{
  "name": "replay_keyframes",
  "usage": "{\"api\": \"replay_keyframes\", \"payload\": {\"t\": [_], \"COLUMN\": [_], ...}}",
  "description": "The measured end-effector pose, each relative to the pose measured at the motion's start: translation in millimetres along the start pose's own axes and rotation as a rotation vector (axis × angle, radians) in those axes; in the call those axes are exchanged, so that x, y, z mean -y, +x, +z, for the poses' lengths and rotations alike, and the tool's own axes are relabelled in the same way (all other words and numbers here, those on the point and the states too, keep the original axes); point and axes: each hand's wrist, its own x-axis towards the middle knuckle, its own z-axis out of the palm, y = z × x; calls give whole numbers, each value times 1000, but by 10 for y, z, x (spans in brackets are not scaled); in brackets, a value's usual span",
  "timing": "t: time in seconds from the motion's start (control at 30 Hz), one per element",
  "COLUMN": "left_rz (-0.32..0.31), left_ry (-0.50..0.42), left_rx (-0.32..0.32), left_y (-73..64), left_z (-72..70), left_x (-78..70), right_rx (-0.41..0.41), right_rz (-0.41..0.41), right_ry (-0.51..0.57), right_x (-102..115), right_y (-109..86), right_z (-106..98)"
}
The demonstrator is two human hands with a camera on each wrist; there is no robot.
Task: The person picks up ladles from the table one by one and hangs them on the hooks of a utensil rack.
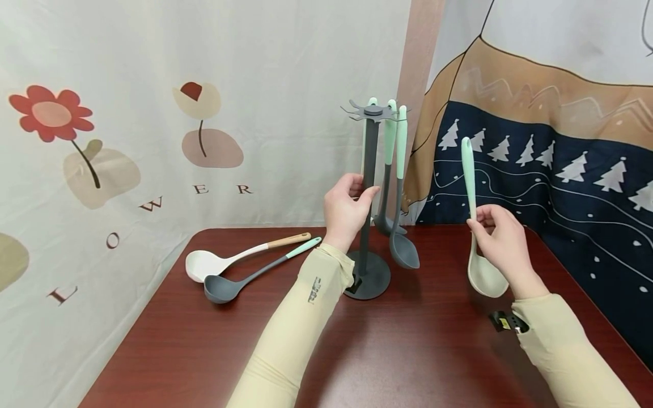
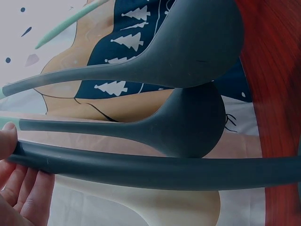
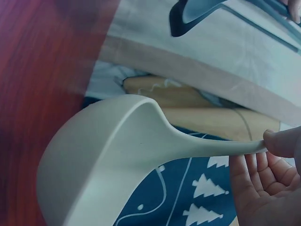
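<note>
My left hand [image 1: 348, 208] grips the dark post of the utensil stand [image 1: 364, 241], thumb on one side and fingers on the other. From the stand's hooked top hang two dark grey ladles [image 1: 405, 250] with mint handles. A cream utensil [image 2: 202, 207] hangs behind the post, mostly hidden by it in the left wrist view. Off to the right, my right hand [image 1: 502, 243] pinches a cream ladle [image 1: 486, 276] by the shaft below its mint handle. That ladle is upright, bowl down, above the table's right side. Its wide bowl [image 3: 94, 165] fills much of the right wrist view.
On the left of the red-brown table [image 1: 168, 340] lie a white ladle [image 1: 206, 265] with a wooden-coloured handle end and a dark grey ladle [image 1: 222, 289] with a mint handle. Printed curtains [image 1: 285, 113] hang close behind the table and along its right side.
</note>
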Motion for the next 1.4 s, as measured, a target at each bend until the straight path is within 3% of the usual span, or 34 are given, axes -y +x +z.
{"api": "replay_keyframes", "payload": {"t": [0.87,1.4], "left_rz": [5,-10], "left_ry": [-14,-10], "left_rx": [-2,5], "left_y": [-6,-4], "left_z": [-2,-2], "left_x": [3,-5], "right_rx": [-77,-82], "right_rz": [-121,-142], "right_ry": [172,224], "right_x": [580,829], "right_y": [98,101], "right_z": [48,107]}}
